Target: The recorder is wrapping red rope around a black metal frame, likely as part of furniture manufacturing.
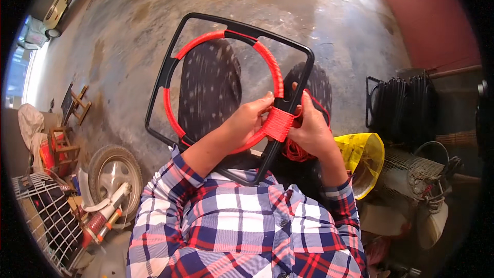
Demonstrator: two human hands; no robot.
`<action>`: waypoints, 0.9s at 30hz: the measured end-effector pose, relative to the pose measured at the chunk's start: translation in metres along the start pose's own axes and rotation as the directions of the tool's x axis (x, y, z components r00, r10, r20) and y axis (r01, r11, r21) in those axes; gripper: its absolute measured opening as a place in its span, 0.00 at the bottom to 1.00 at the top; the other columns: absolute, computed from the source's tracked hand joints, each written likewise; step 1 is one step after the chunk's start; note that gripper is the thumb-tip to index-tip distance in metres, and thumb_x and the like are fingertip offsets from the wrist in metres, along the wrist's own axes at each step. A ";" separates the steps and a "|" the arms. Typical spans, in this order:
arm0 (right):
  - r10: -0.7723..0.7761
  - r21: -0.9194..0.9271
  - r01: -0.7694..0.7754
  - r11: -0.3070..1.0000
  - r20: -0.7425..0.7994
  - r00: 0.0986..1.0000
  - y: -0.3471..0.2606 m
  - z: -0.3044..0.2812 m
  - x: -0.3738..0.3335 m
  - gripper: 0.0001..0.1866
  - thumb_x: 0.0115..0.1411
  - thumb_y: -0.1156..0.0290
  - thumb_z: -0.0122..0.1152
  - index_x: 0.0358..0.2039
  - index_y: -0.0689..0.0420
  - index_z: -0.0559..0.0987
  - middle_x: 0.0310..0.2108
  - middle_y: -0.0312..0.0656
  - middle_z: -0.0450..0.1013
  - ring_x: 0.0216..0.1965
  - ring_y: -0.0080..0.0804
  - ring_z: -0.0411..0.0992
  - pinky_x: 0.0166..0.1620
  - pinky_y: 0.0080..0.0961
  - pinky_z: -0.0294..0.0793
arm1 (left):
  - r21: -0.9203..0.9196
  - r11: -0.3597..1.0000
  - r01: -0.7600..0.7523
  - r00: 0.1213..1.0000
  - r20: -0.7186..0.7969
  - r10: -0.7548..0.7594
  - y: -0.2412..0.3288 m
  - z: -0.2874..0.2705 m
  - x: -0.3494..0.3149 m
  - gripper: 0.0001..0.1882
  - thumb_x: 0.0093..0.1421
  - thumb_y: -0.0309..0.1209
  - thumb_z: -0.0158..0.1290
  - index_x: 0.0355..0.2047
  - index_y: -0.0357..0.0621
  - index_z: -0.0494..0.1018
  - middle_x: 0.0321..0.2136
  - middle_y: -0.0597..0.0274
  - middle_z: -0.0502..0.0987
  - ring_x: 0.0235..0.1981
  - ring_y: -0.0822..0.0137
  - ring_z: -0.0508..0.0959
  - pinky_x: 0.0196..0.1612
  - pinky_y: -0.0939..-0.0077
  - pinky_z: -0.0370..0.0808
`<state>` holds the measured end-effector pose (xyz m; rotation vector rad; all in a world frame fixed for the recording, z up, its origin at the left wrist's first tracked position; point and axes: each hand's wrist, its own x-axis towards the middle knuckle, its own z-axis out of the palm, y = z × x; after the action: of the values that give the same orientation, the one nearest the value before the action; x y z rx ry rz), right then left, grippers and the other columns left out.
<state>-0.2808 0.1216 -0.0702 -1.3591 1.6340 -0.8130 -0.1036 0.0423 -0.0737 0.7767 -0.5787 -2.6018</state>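
Above the dark speckled-cloth knees (211, 85), the black, rounded-square, likely metal frame (165, 72) with its red-corded ring (276, 72) seems light and stiff, steadiest held by its outer bars, the left hand (251, 116) gripping the ring, the right hand (314, 129) pinching soft, thin red cord (295, 153)

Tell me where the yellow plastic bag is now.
In the head view, the yellow plastic bag is right of centre, just to the right of the person's right hand and left of the wire mesh.
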 end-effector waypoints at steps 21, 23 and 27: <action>-0.096 0.517 0.256 0.817 -0.316 0.944 -0.004 -0.005 -0.012 0.16 0.58 0.81 0.64 0.48 0.60 0.78 0.35 0.38 0.76 0.33 0.22 0.74 0.40 0.20 0.76 | 0.784 0.237 -0.574 0.457 0.067 0.887 -0.005 0.006 -0.003 0.06 0.62 0.24 0.54 0.39 0.46 0.70 0.36 0.62 0.73 0.36 0.72 0.73 0.37 0.76 0.70; -0.362 0.024 0.391 0.920 -0.331 0.872 -0.013 -0.001 -0.009 0.27 0.49 0.81 0.69 0.52 0.58 0.75 0.41 0.42 0.75 0.33 0.26 0.76 0.40 0.22 0.77 | 0.847 -0.269 -0.459 0.333 0.445 0.831 -0.003 0.007 -0.009 0.09 0.58 0.22 0.57 0.39 0.43 0.70 0.42 0.54 0.71 0.41 0.61 0.73 0.44 0.69 0.72; -0.536 -0.211 0.497 0.842 -0.208 0.818 -0.032 0.009 -0.003 0.37 0.44 0.82 0.68 0.58 0.54 0.72 0.51 0.47 0.72 0.48 0.42 0.76 0.47 0.30 0.78 | 0.712 -0.454 -0.536 0.332 0.672 0.662 -0.008 0.010 -0.016 0.13 0.57 0.26 0.58 0.42 0.43 0.71 0.43 0.51 0.71 0.41 0.53 0.73 0.45 0.65 0.71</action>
<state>-0.2587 0.1181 -0.0456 -1.9186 1.5518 -1.2530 -0.0992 0.0593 -0.0629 0.4566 -2.0544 -0.5705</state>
